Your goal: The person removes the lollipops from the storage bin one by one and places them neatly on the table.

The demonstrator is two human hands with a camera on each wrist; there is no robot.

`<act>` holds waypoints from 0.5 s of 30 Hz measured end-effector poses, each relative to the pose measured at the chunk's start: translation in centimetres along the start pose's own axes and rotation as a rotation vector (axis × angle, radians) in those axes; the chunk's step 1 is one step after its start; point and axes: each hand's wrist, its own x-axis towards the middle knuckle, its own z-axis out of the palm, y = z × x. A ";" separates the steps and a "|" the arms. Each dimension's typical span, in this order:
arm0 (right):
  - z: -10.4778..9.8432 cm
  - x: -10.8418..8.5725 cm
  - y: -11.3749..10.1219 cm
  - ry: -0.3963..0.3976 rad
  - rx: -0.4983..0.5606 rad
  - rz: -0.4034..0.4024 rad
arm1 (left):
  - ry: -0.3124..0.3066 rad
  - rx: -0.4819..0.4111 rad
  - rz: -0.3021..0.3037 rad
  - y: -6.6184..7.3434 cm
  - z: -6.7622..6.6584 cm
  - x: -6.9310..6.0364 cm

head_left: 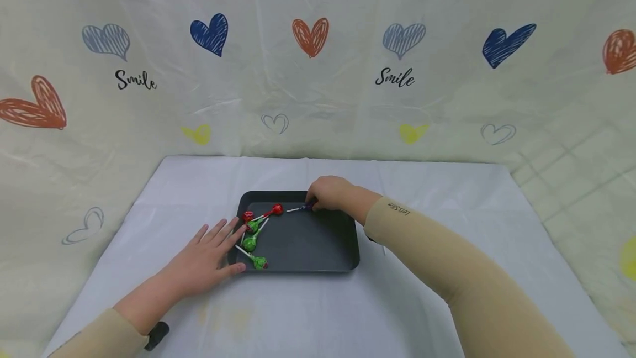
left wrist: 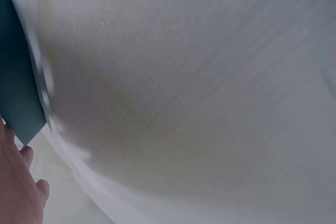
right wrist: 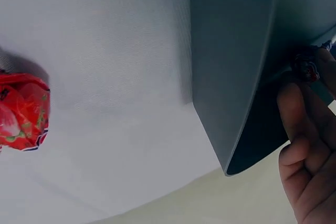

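A dark grey tray (head_left: 308, 242) lies on the white cloth. My left hand (head_left: 206, 261) rests at its left edge, fingers spread and straight; the left wrist view shows part of that hand (left wrist: 18, 184) beside the tray wall (left wrist: 18, 72). At the tray's back edge my right hand (head_left: 330, 192) pinches a dark-wrapped lollipop (head_left: 307, 206), its white stick pointing left. In the right wrist view the dark wrapper (right wrist: 305, 66) is between thumb and fingers of the hand (right wrist: 310, 156), inside the tray wall. Red lollipops (head_left: 277, 209) and green lollipops (head_left: 250, 243) lie at the tray's left side.
A red-wrapped lollipop (right wrist: 23, 111) lies on the cloth outside the tray in the right wrist view. A white stick (head_left: 383, 250) shows beside the right forearm. Behind the table hangs a pale backdrop (head_left: 348, 98) with printed hearts.
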 end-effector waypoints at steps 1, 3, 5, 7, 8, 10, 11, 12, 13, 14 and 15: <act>0.1 -0.1 0.1 0.000 -0.005 -0.007 | -0.004 0.000 -0.004 0.1 -0.1 0.0; 0.2 -0.3 0.1 -0.002 -0.011 -0.021 | -0.017 0.009 -0.014 0.3 -0.4 -0.1; 0.3 -0.5 0.2 -0.006 -0.014 -0.037 | -0.033 0.012 -0.024 0.4 -0.5 -0.1; 0.4 -0.8 0.2 -0.014 -0.016 -0.054 | -0.046 0.022 -0.031 0.4 -0.6 -0.1; 0.4 -1.1 0.2 -0.018 -0.011 -0.062 | -0.050 0.022 -0.033 0.4 -0.6 -0.1; 0.6 -1.5 0.1 -0.023 -0.008 -0.079 | -0.048 0.021 -0.034 0.4 -0.5 -0.1; 0.6 -1.8 0.1 -0.026 -0.010 -0.089 | -0.044 0.016 -0.030 0.4 -0.5 0.0; 0.7 -2.0 0.0 -0.028 -0.010 -0.098 | -0.036 0.013 -0.026 0.3 -0.4 0.0; 0.8 -2.3 0.0 -0.029 -0.010 -0.107 | -0.030 0.009 -0.023 0.3 -0.3 0.0; 0.9 -2.5 0.0 -0.026 -0.014 -0.119 | -0.026 0.006 -0.020 0.3 -0.2 0.0; 1.0 -2.7 0.0 -0.024 -0.017 -0.133 | -0.015 0.000 -0.013 0.2 -0.2 0.0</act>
